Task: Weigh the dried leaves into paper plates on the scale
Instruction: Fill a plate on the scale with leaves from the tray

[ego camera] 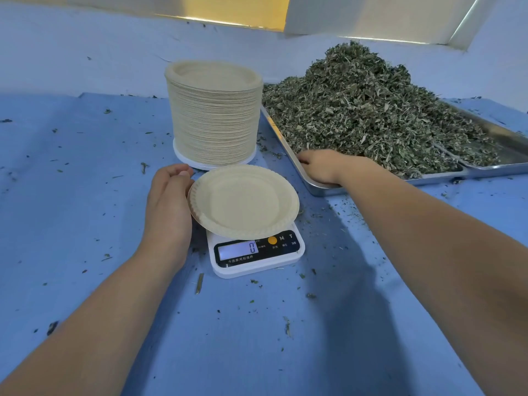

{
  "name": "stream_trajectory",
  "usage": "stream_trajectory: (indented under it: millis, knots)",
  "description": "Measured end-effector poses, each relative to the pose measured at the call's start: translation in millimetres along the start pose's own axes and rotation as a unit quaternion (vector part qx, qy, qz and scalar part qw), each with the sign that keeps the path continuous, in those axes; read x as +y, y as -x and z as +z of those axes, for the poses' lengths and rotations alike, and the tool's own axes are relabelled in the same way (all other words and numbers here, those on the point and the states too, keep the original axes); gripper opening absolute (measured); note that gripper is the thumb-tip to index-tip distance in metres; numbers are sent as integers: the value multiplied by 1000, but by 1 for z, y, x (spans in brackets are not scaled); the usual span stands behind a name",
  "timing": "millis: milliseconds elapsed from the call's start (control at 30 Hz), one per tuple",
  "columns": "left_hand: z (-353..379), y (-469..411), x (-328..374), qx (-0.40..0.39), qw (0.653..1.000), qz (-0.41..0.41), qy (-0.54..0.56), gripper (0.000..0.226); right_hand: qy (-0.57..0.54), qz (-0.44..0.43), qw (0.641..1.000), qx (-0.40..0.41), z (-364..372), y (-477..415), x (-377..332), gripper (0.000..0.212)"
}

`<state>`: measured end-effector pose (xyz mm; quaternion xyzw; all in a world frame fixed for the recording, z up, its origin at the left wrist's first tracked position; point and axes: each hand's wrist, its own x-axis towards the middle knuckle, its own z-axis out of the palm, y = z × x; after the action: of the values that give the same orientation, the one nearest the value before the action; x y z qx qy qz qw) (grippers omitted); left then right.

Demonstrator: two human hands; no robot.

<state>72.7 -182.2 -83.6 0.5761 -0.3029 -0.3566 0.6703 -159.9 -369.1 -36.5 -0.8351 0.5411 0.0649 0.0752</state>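
An empty beige paper plate [243,201] lies on the white digital scale [257,252], whose display reads 0. My left hand [168,201] sits against the plate's left rim with its fingers loosely curled and holds nothing. My right hand [323,167] lies palm down in the near left corner of the steel tray [285,144], at the foot of a big heap of dried green leaves [368,110]. Its fingertips touch the leaves, and I see nothing gripped in it.
A tall stack of paper plates [214,115] stands just behind the scale, left of the tray. A second steel tray [508,147] adjoins on the right. Leaf crumbs are scattered over the blue table cover [71,195]. A wall runs behind.
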Motion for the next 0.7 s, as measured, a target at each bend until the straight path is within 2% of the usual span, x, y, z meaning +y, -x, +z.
stream_trajectory:
  millis: [133, 200, 300, 400, 467, 500, 600, 633, 700]
  knots:
    - [0, -1, 0, 1, 1000, -2, 3, 24, -9, 13, 999, -36, -8, 16, 5, 38]
    - [0, -1, 0, 4, 1000, -4, 0, 24, 13, -1, 1000, -22, -9, 23, 7, 34]
    - [1, 0, -1, 2, 1000, -2, -3, 27, -34, -5, 992, 118, 2, 31, 11, 31]
    - [0, -1, -1, 5, 1000, -1, 4, 25, -51, 34, 955, 289, 16, 32, 9, 38]
    - [1, -2, -1, 4, 1000, -1, 4, 23, -37, 69, 943, 323, 19, 30, 6, 41]
    - [1, -2, 0, 5, 1000, -2, 3, 22, -32, 86, 954, 286, 18, 27, 4, 46]
    - [0, -1, 0, 6, 1000, -7, 2, 21, -76, 111, 988, 78, 12, 25, -4, 80]
    - [-1, -1, 0, 6, 1000, -7, 2, 21, -93, 107, 989, 36, 12, 24, -6, 89]
    - [0, 0, 0, 6, 1000, -7, -4, 21, -92, 95, 991, 14, 13, 25, -8, 94]
